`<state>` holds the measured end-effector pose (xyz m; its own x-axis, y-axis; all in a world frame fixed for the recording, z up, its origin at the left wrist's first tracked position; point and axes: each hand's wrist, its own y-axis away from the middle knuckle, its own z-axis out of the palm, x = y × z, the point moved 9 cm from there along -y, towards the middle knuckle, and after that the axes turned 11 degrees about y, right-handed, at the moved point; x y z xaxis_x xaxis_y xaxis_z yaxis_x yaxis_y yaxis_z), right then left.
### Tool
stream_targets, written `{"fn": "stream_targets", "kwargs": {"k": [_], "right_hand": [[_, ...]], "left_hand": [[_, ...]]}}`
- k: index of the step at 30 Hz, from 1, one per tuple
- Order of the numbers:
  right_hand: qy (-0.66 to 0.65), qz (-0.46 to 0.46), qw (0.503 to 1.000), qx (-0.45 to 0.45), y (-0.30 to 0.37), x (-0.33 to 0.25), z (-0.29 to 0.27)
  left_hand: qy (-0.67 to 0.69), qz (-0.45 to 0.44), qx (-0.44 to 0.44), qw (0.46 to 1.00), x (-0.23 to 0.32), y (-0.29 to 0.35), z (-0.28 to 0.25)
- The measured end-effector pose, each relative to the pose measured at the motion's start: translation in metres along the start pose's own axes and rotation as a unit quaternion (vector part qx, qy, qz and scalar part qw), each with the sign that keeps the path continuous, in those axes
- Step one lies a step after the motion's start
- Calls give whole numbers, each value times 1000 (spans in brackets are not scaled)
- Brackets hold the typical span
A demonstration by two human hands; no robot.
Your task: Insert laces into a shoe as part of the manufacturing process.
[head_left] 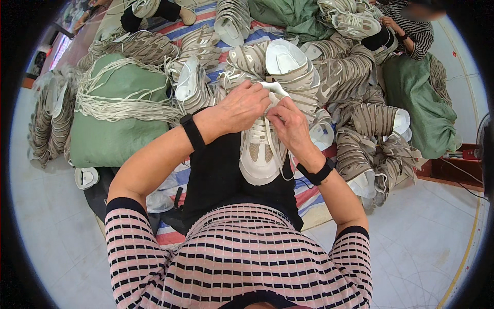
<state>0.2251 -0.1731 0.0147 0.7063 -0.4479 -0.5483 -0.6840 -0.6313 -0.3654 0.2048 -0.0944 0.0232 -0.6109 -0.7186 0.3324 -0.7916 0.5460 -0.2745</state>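
A white and beige sneaker upper (pixel 257 157) lies on my black-trousered lap, its toe toward me, with a cream shoelace (pixel 268 135) threaded through its eyelets. My left hand (pixel 246 105) is closed at the left edge of the ankle opening, fingers bent over it; exactly what the fingertips pinch is hidden. On the other side of the opening, my right hand (pixel 289 121) is closed in a pinch on the lace. A loose length of lace hangs below that hand along the side of the upper. Dark bands circle both my wrists.
To the left, a bundle of cream laces (pixel 126 95) drapes over a stuffed green sack (pixel 110 144). Nested stacks of beige uppers (pixel 347 74) crowd the striped sheet (pixel 203 20) ahead. Another green sack (pixel 419 103) stands at right. A person in a striped top (pixel 411 28) sits at the far right.
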Motion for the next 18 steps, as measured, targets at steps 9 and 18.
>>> {"fn": "stream_targets", "kwargs": {"k": [9, 18], "right_hand": [[-9, -18, 999, -46, 10, -8, 2], [177, -188, 966, 31, 51, -80, -16]], "left_hand": [[-149, 111, -50, 981, 26, 13, -13], [-289, -257, 76, 919, -89, 275, -125]]}}
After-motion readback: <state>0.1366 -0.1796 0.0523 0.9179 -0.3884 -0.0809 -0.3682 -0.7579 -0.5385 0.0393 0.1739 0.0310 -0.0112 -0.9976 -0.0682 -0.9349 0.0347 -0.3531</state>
